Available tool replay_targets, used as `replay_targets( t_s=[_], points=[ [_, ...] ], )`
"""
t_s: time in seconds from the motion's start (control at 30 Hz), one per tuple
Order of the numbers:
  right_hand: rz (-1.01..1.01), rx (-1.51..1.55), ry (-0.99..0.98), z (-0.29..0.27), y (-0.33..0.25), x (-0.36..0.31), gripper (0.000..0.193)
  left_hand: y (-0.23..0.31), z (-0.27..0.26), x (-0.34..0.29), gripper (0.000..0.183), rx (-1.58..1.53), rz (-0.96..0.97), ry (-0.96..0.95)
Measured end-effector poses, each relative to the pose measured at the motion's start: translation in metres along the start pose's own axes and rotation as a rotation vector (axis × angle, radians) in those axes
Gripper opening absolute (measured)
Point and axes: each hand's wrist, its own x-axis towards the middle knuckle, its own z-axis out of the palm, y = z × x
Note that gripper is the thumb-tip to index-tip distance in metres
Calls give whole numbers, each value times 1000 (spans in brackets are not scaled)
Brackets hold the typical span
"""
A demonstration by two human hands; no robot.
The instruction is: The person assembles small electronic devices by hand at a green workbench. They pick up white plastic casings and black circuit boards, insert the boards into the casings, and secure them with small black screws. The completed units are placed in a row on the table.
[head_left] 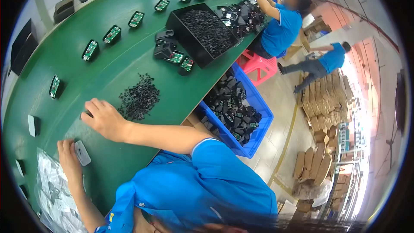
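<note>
Far left: upright white cover (31, 126) on the green bench (129, 62), near its far edge. Nearer the wearer, clear plastic bag (54, 196) with pale flat pieces inside, beside the left forearm. Line of black housings with green circuit boards (54, 87) starts beyond the hands and runs rightward along the bench, spaced apart.

Left hand (68, 157): low over the bench, fingers bent. Pale grey cover (83, 153) lies immediately to its right; contact unclear, so cannot tell whether the grip is holding it.

Right hand (105, 120): palm down, farther out than the left. Grip narrow between thumb and fingers; dark spot there, cannot tell whether a part or shadow.

Right of that hand: loose heap of small black parts (140, 97) on the bench. Beyond it, a cluster of black housings (165, 47) beside a black bin (184, 42) filled with similar small parts.

Further right, below bench level: blue crate (266, 121) of dark housings. Pink stool (262, 67) behind, under a seated co-worker (280, 30) in blue.
</note>
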Motion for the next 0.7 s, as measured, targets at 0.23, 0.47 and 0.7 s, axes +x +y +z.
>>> replay_targets(
  t_s=[0.23,0.47,0.7],
  points=[
    [-174,-27,-53,-41,8,-21,32,39,47,-53,55,164,169,339],
    [118,47,-348,-55,17,-20,39,33,56,-49,55,-15,220,369],
    [117,275,-271,-55,10,-5,37,28,33,-47,56,-142,358,304]
  ],
)
